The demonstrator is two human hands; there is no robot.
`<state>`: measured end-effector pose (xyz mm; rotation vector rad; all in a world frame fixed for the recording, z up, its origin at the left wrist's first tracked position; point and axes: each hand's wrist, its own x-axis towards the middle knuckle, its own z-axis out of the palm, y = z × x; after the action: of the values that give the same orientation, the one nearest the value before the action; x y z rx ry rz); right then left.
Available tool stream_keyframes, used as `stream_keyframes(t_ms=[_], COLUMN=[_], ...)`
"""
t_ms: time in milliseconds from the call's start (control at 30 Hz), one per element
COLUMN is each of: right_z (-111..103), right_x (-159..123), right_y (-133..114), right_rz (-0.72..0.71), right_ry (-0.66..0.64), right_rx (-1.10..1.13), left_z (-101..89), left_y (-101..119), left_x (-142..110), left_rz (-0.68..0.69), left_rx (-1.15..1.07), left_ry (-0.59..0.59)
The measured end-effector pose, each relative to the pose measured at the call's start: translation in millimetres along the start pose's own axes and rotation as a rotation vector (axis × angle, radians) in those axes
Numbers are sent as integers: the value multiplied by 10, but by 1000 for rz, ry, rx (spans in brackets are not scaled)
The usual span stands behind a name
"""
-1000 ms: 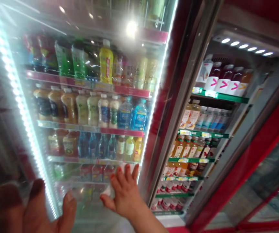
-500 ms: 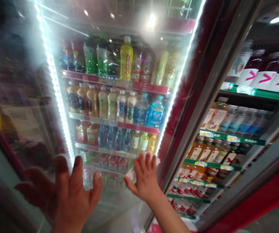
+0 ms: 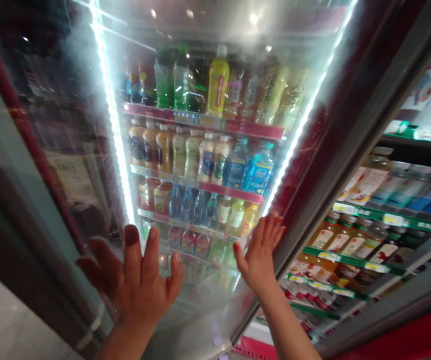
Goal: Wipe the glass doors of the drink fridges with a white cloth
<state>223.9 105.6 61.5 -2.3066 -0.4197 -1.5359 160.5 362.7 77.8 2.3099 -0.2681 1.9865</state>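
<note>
My left hand [image 3: 135, 275] and my right hand [image 3: 260, 252] are raised, fingers spread, at the lower part of a glass cooler door [image 3: 200, 295]. The left hand is over the glass, and the right is near the door's dark red frame [image 3: 335, 150]. Neither hand shows anything in it. Behind the glass stand shelves of drinks, including a yellow bottle [image 3: 218, 82] and blue-labelled water bottles [image 3: 260, 170]. Bright LED strips [image 3: 112, 115] run along the door's sides.
To the right, a neighbouring cooler [image 3: 369, 215] holds juice bottles on green-edged shelves. Its door appears open or absent. A pale floor [image 3: 1, 320] shows at lower left. Reflections and glare cover much of the glass.
Both hands have moved up and apart, with the right now near the door frame. The white cloth under my right hand no longer shows. The view has swung, shifting the cooler rightward-to-left.
</note>
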Motion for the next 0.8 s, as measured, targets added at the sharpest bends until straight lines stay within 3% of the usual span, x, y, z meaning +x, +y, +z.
stream_keyframes(t_ms=[67,100,167,233,300,367,433,500,533,600,700,767,800], right_z=[-49,-56,-20,64,139,148,95,38,26,57,220,283,272], right_x=[250,348,383,194,-73,-202,-79,185,295,343,-34,-357,-453], right_y=[46,-32,-314,-553,-531,-238,95,180,91,-278,-762,-711,-572], right_rz=[232,262,127,-157,-306,-153,185,423,447,272,-291,-374,-294], right_ry=[60,71,24,-76,-117,-76,8,89,113,71,-99,-124,-106], right_rx=[20,28,54,85,76,33,8,9,12,21,36,20,15], left_z=[-12,-19,-33,-39,-31,-11,8,16,14,6,19,56,79], left_y=[15,17,11,-7,-25,-42,-70,-116,-144,-199,-259,-276,-277], left_x=[17,23,25,14,-11,-48,-87,-113,-116,-110,-137,-232,-302], left_rz=[-24,-40,-50,-49,-44,-53,-47,-10,12,31,5,-61,-118], left_rx=[-16,-33,-83,-116,-119,-111,-122,-143,-158,-195,-232,-292,-335], left_ry=[5,3,-16,-35,-31,-23,-6,8,8,-10,-37,-65,-95])
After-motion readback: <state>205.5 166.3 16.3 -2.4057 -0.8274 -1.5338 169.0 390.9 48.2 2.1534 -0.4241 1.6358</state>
